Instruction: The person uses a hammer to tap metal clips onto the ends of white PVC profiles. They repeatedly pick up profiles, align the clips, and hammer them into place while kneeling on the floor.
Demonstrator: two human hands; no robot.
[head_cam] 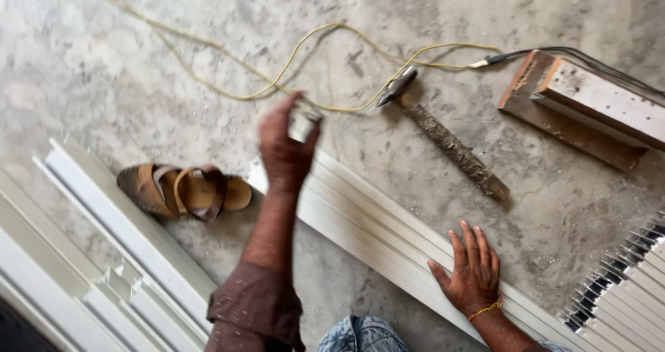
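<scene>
My left hand (pixel 285 151) is raised above the near end of a long white ribbed profile (pixel 360 220) and pinches a small grey metal piece (pixel 303 120) between thumb and fingers. That arm wears a brown sleeve (pixel 255 310). My right hand (pixel 473 272), with an orange thread at the wrist, lies flat and palm down on the same profile, fingers spread. The profile runs diagonally across the concrete floor (pixel 138 68) from the centre to the lower right.
A hammer (pixel 443 141) with a rough wooden handle lies beyond the profile. A yellow cord (pixel 228 54) winds across the floor to a black cable near wooden blocks (pixel 589 110). A brown sandal (pixel 183 191) lies left. More white profiles (pixel 90 255) sit lower left, a slatted stack (pixel 627 290) lower right.
</scene>
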